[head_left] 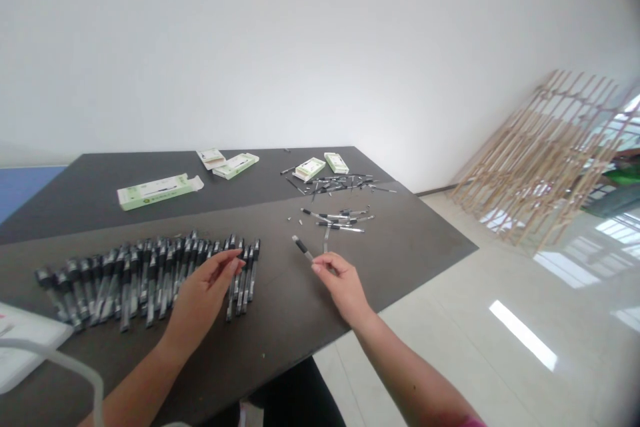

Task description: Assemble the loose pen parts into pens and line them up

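Observation:
My right hand [345, 283] pinches a clear pen barrel with a black grip [301, 247] above the dark table [295, 320]. The barrel slants up and to the left, its black end away from my fingers. My left hand [205, 287] hovers at the right part of a wide row of black-capped pens [133, 280], thumb and fingertips brought together. Whatever those fingertips may hold is too small to make out. Beyond my right hand lies a small group of uncapped pen barrels [345, 227]. Farther back, thin refills and small parts [333, 187] are scattered.
Green and white pen boxes [160, 191], [236, 165], [309, 168] lie towards the wall. A white object with a pale cable [75, 367] sits at the left front. The table's right edge borders a shiny floor, where a wooden lattice [540, 153] leans on the wall.

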